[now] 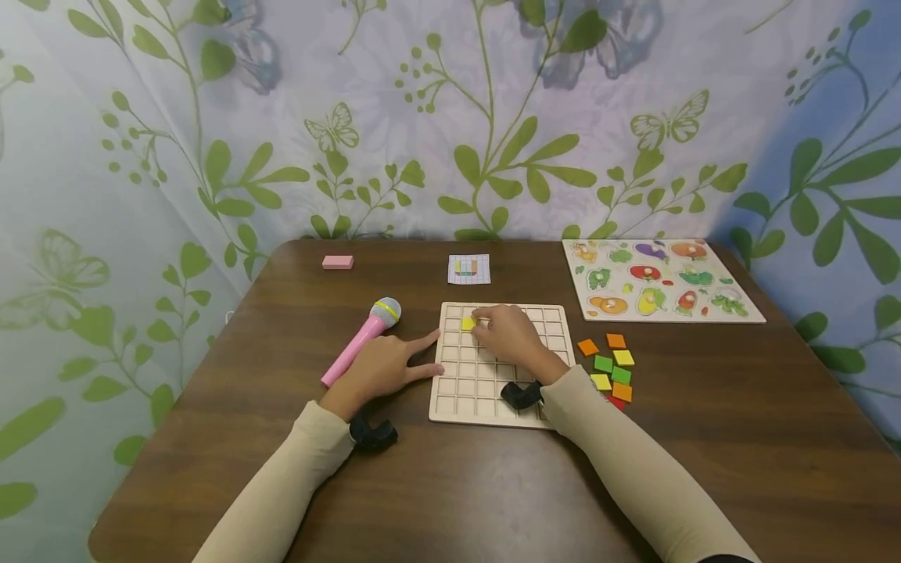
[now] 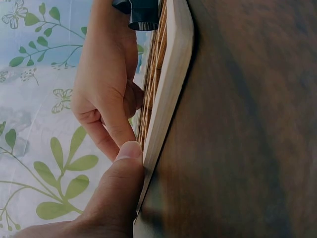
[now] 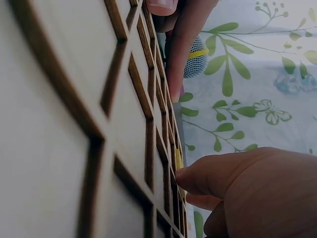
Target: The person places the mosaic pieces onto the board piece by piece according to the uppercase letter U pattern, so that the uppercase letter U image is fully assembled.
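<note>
A pale wooden grid board (image 1: 467, 391) lies on the brown table, divided into square cells. In its upper left part sits a yellow square tile (image 1: 468, 324), also visible in the right wrist view as a yellow sliver (image 3: 179, 159). My right hand (image 1: 512, 336) reaches over the board and pinches this tile at its right side with thumb and fingertips. Against the board's left edge rests my left hand (image 1: 380, 363), index finger and thumb stretched apart. The left wrist view shows the left thumb (image 2: 130, 151) touching the board's side (image 2: 171, 74).
Loose orange, green, yellow and red tiles (image 1: 603, 363) lie right of the board. A pink toy microphone (image 1: 355, 348) is beside the left hand. Farther back are a pink block (image 1: 338, 263), a small pattern card (image 1: 469, 269) and a vegetable puzzle board (image 1: 662, 283).
</note>
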Demonstrator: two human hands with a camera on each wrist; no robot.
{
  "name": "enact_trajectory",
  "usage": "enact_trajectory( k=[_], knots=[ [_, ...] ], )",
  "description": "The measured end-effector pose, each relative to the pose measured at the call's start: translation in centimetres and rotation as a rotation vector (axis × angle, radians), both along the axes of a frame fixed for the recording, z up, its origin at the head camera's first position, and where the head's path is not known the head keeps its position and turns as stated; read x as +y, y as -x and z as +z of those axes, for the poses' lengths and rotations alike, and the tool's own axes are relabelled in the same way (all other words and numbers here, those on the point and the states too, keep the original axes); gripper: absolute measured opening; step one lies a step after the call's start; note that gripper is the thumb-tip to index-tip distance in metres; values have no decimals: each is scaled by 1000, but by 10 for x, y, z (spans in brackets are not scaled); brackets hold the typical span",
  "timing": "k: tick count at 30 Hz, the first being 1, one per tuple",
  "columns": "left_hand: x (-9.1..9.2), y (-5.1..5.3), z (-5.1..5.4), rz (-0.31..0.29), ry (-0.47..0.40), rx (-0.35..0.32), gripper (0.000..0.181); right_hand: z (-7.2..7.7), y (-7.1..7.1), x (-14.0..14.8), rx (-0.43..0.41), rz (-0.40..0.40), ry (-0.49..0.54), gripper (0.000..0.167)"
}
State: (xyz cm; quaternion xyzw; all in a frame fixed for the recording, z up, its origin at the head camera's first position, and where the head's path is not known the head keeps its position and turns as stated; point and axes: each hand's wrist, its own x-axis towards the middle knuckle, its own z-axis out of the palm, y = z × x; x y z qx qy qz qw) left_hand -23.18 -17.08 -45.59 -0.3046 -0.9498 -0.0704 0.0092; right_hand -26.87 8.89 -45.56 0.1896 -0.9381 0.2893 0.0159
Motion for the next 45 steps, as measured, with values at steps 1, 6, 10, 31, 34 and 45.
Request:
enact_trajectory(
  k=[1, 6, 10, 31, 34, 45],
  knots=[
    [1, -1, 0, -2, 1, -6, 75, 0, -1, 1, -15, -3, 10, 38],
    [2, -4, -3, 8, 12, -18, 76, 4, -6, 7, -89, -22, 115, 38],
    [1, -2, -1, 10, 7, -10, 76, 23, -8, 15, -115, -36, 219, 37],
    [1, -2, -6, -30, -16, 37, 73, 100, -64, 102, 53, -103, 325, 37],
    [1, -2, -6, -34, -14, 51, 71, 98, -66, 123, 74, -136, 275, 38],
    [-2, 0, -3, -25, -24, 64, 71, 54, -76, 191, 38, -282, 145, 48]
  ],
)
